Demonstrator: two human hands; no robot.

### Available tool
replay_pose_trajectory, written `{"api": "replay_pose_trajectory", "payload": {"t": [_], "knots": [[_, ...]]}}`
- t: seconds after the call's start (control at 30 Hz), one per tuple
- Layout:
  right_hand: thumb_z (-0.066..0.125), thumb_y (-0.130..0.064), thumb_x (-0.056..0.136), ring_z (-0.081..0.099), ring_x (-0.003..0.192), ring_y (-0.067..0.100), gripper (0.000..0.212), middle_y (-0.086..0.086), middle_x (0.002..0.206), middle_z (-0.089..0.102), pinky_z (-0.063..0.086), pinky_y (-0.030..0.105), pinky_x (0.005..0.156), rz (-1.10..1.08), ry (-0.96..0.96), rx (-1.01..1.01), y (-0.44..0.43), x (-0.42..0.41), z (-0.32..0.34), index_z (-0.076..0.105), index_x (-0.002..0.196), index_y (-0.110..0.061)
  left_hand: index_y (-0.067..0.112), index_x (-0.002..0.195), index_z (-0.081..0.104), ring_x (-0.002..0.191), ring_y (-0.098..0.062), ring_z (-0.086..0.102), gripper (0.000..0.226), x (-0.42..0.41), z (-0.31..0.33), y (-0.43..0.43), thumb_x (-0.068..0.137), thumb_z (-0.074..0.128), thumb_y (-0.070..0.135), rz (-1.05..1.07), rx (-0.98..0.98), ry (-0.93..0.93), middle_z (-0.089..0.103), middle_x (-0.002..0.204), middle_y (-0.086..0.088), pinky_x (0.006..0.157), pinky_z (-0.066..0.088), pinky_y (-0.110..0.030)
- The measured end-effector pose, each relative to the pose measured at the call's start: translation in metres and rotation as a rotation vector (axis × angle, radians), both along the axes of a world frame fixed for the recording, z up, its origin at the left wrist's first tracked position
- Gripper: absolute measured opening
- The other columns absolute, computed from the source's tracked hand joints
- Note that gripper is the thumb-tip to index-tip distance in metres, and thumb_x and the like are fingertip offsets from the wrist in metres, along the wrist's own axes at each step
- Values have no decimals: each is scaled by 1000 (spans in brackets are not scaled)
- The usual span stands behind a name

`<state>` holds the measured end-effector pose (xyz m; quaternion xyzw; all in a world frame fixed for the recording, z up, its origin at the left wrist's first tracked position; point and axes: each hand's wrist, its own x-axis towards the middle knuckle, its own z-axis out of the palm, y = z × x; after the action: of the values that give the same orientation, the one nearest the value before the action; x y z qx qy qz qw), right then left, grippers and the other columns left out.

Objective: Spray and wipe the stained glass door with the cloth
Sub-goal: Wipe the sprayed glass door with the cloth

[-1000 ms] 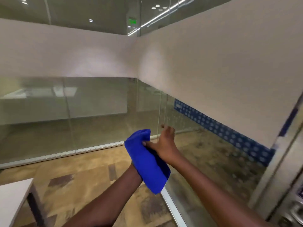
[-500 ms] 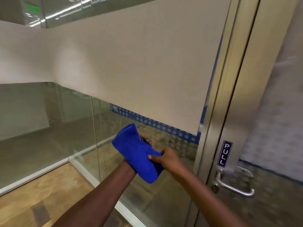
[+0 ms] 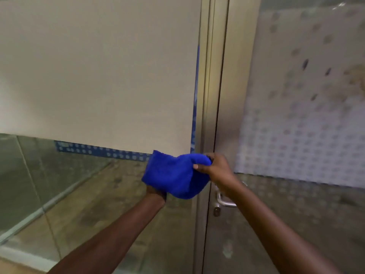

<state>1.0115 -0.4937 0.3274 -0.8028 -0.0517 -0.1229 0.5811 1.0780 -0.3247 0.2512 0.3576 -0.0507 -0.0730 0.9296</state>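
View has swung right since prior frame, cloth (image 3: 173, 175) now bunched before door frame, w/ left hand (image 3: 156, 191) beneath and right hand (image 3: 214, 169) pinching it closed; risk: stained glass door (image 3: 308, 107) unsprayed, dry wipe smears.

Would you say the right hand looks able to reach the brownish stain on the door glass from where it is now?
Probably yes: the right hand only pinches the blue cloth, and nothing stands between it and the stain higher up.
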Motion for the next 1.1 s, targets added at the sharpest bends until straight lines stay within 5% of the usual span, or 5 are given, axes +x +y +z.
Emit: {"api": "replay_pose_trajectory", "payload": {"t": [0.2, 0.43, 0.73, 0.9, 1.1], "knots": [[75, -12, 80, 66, 74, 5, 9, -1, 77, 70, 53, 25, 68, -22, -141, -338, -50, -10, 54, 69, 80, -18, 5, 90, 57, 60, -24, 63, 60, 26, 24, -17, 93, 28, 59, -45, 214, -203, 72, 74, -13, 58, 43, -33], [80, -20, 76, 52, 58, 2, 17, -10, 62, 56, 38, 15, 56, -42, -163, -746, -83, -28, 86, 64, 69, -17, 16, 120, 47, 98, -17, 63, 104, 14, 59, -97, 39, 81, 72, -424, 653, -609, 62, 113, -5, 84, 50, -34], [81, -14, 73, 67, 86, 25, 15, 10, 83, 73, 54, 44, 77, -205, -124, -610, -187, -58, 98, 72, 83, -8, 5, 109, 68, 103, -28, 65, 67, 14, 84, -157, 56, 89, 40, -710, 791, -823, 70, 111, -17, 89, 52, -36], [84, -15, 70, 61, 73, 15, 16, 3, 73, 68, 47, 31, 62, -349, -69, -588, -254, -72, 94, 71, 77, -10, 3, 78, 70, 70, -14, 60, 33, 6, 117, -204, 63, 81, 30, -445, 1008, -916, 65, 74, -6, 60, 43, -24], [69, -16, 80, 58, 90, 24, 7, 4, 86, 61, 47, 33, 62, -781, -201, -748, -312, -80, 78, 73, 85, -15, 18, 72, 70, 66, -12, 61, 10, -7, 153, -277, 74, 79, 21, 24, 1141, -986, 68, 69, 3, 58, 44, -25]]}}
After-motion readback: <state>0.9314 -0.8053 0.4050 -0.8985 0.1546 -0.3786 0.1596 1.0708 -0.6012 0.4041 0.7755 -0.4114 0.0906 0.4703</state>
